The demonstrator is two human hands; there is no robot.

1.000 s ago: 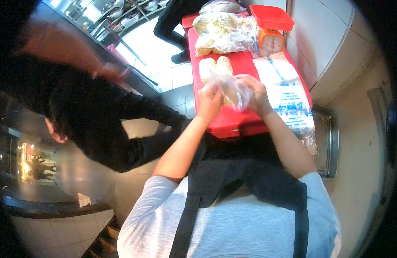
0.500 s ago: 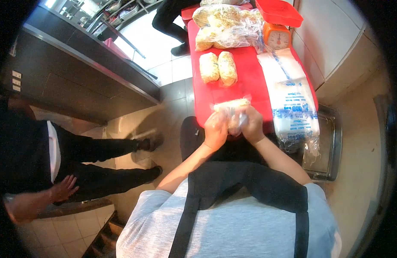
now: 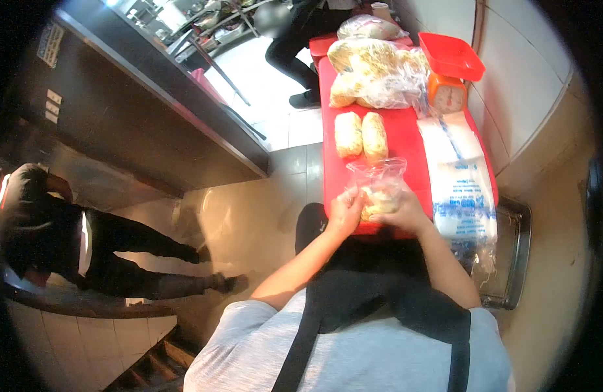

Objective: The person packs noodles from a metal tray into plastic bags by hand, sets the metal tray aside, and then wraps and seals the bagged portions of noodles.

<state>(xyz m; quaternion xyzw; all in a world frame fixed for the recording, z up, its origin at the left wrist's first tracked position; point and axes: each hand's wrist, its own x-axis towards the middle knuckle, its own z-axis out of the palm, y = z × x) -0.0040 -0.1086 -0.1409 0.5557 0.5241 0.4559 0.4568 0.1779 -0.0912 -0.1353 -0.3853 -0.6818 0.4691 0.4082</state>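
Between my two hands is a clear plastic bag of noodles (image 3: 380, 196), its loose top spread upward and away from me. My left hand (image 3: 345, 212) pinches the bag's left side. Around its right side and bottom wraps my right hand (image 3: 408, 212). Just beyond, two filled noodle packs (image 3: 348, 134) lie side by side on the red table (image 3: 406, 140). To the right of my right hand lies a stack of clear plastic bags with blue print (image 3: 461, 183).
Large bags of noodles (image 3: 373, 72) stand at the table's far end, beside an orange scale (image 3: 447, 95) with a red pan (image 3: 451, 55). A metal tray (image 3: 515, 255) sits low at right. One person in dark clothes (image 3: 112, 242) stands at left; another sits beyond the table.
The bag has turned in my hands, and its loose top now stands spread upward. The whole view has shifted, and the person at left has changed posture.
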